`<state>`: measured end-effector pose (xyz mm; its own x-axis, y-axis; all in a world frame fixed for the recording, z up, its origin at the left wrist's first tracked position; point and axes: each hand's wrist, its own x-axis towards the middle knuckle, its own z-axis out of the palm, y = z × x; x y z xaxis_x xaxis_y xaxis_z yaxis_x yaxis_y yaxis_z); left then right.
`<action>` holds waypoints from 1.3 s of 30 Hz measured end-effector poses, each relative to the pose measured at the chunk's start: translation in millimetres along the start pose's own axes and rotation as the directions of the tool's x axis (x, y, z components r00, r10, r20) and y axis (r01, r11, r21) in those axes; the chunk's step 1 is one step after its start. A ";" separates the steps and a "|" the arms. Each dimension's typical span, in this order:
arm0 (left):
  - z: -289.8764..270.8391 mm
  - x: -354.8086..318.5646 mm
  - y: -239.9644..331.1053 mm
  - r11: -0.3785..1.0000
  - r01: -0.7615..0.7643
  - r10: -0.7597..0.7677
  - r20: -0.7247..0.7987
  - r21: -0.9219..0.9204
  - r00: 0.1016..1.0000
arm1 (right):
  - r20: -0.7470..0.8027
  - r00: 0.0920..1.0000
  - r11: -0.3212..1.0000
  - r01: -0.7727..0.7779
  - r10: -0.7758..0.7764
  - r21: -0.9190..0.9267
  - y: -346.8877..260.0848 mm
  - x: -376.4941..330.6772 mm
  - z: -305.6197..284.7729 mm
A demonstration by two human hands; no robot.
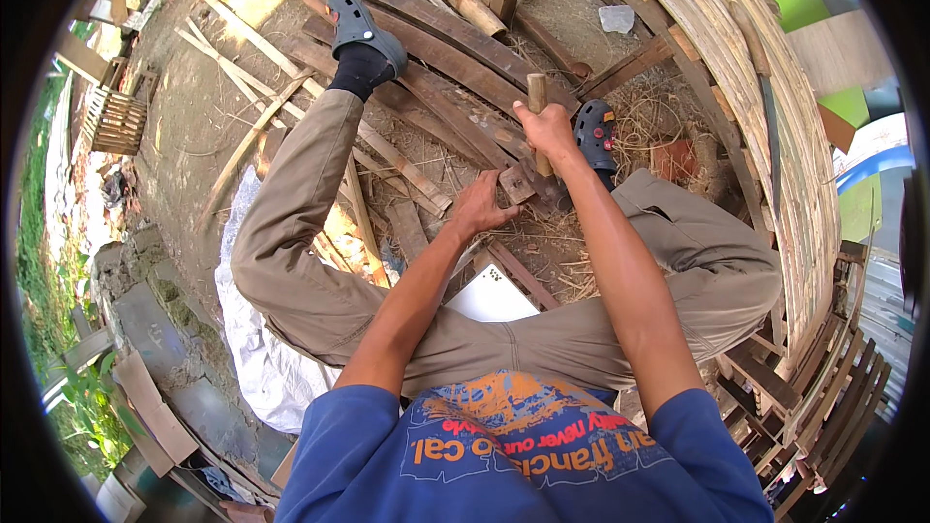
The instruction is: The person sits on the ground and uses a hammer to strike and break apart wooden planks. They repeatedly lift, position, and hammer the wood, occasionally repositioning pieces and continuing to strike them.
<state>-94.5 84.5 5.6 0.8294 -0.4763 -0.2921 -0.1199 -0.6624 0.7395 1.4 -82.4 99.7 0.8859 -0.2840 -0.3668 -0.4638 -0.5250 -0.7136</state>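
Observation:
My right hand (548, 132) is wrapped round an upright, light wooden handle (538, 95), whose lower end comes down beside a small brown wood block (518, 184). The kind of tool on that handle cannot be made out. Thumb and fingers of my left hand (478, 205) grip the block from its left side. Both lie between my spread legs, at the near end of several dark brown planks (436, 58) on the ground.
Thin bamboo strips (242, 92) lie at the left, near a white plastic sheet (257, 329). A curved bamboo slat bench (799, 184) stands at the right, with a long blade (772, 136) on it. A white panel (492, 296) sits close to my lap.

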 end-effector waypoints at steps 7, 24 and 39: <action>7.1 -2.9 1.0 1.000 0.014 -0.013 -0.047 0.021 0.999 | 0.312 0.931 0.982 -0.168 0.188 -0.088 -27.0 36.7 50.6; 13.9 4.8 2.4 0.989 0.124 -0.126 -0.026 -0.075 0.992 | 0.453 0.833 0.946 -0.247 0.317 -0.209 -10.7 84.7 100.7; 10.0 6.9 3.1 0.968 0.163 -0.164 0.009 -0.191 0.986 | 0.173 0.977 0.975 0.153 -0.125 -0.164 -9.9 39.9 83.9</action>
<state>-94.6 73.4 -0.2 0.8328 -0.3666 -0.4148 0.1229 -0.6082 0.7842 42.2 -21.2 42.1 0.9251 -0.0733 -0.3725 -0.3177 -0.6865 -0.6540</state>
